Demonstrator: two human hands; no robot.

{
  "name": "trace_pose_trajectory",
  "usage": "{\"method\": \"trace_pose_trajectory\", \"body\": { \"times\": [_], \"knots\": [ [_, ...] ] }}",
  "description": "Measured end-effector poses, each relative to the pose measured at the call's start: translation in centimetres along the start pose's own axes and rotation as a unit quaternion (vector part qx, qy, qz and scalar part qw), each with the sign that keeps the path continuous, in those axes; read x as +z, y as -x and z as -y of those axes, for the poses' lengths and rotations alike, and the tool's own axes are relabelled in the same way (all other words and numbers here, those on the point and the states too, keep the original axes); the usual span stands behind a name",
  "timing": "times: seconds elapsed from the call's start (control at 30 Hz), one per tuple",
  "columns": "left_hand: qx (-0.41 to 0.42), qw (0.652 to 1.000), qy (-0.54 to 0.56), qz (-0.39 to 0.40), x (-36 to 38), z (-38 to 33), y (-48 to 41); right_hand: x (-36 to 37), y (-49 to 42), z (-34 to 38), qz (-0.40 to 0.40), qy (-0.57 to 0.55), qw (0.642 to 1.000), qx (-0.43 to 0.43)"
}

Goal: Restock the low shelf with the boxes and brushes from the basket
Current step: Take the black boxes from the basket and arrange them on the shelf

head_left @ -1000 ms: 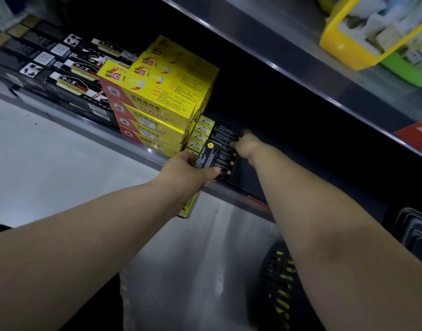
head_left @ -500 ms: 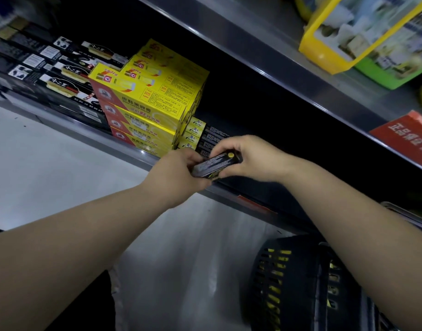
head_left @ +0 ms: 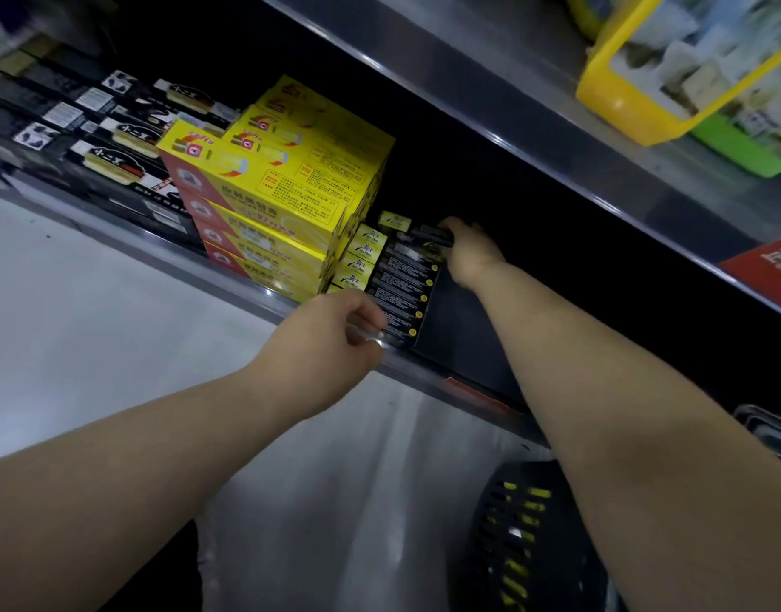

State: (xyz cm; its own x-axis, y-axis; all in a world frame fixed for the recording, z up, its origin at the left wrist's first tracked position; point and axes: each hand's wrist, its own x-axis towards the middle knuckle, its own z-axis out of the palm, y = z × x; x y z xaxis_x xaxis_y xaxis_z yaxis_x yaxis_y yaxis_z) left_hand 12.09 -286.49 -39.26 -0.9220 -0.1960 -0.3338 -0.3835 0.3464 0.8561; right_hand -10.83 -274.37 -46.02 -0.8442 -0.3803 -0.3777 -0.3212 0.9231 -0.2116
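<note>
On the low shelf, carded black brushes lie to the left of the stack of yellow boxes. Just right of the stack, touching its side, runs a row of slim black-and-yellow boxes. The person's left hand sits at the shelf lip in front of and right of the stack, fingers curled against the row's nearest box; whether that grip has hold of anything cannot be told. The right hand reaches deeper, right of the stack, its grip closed on a slim black box at the row's far end. The dark basket stands on the floor below and right of the stack. On the upper shelf, above and well right of it, sit a yellow bin and a green bin.
</note>
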Motion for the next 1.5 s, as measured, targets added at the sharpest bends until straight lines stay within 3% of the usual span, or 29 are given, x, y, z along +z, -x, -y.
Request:
{"method": "trace_pose_trajectory", "body": {
  "times": [0.23,0.47,0.73,0.93,1.13,1.27,1.33,1.5],
  "knots": [
    [0.009,1.0,0.026,0.014,0.5,-0.5,0.6,2.4,-1.3,2.0,0.093,0.09,0.992,-0.003],
    [0.041,0.998,0.042,0.03,2.2,-3.6,1.9,-4.7,6.4,2.0,0.138,0.013,0.988,-0.064],
    [0.189,0.978,0.026,0.081,8.0,-10.3,5.4,-11.3,24.7,-4.8,0.042,-0.277,0.954,-0.104],
    [0.307,0.94,-0.034,0.147,15.3,-14.8,8.3,-9.6,35.9,-14.6,-0.036,-0.355,0.934,0.003],
    [0.342,0.895,-0.131,0.254,21.9,-15.9,11.5,-3.5,41.7,-27.4,-0.029,-0.274,0.939,0.204],
    [0.33,0.877,-0.192,0.291,24.5,-15.7,11.9,1.3,42.6,-33.7,0.083,-0.083,0.946,0.304],
    [0.32,0.878,-0.203,0.291,25.2,-15.5,11.7,2.5,42.7,-35.5,0.117,-0.006,0.935,0.335],
    [0.295,0.88,-0.224,0.298,26.5,-15.1,11.2,4.9,41.7,-37.7,0.148,0.066,0.925,0.344]
  ]
}}
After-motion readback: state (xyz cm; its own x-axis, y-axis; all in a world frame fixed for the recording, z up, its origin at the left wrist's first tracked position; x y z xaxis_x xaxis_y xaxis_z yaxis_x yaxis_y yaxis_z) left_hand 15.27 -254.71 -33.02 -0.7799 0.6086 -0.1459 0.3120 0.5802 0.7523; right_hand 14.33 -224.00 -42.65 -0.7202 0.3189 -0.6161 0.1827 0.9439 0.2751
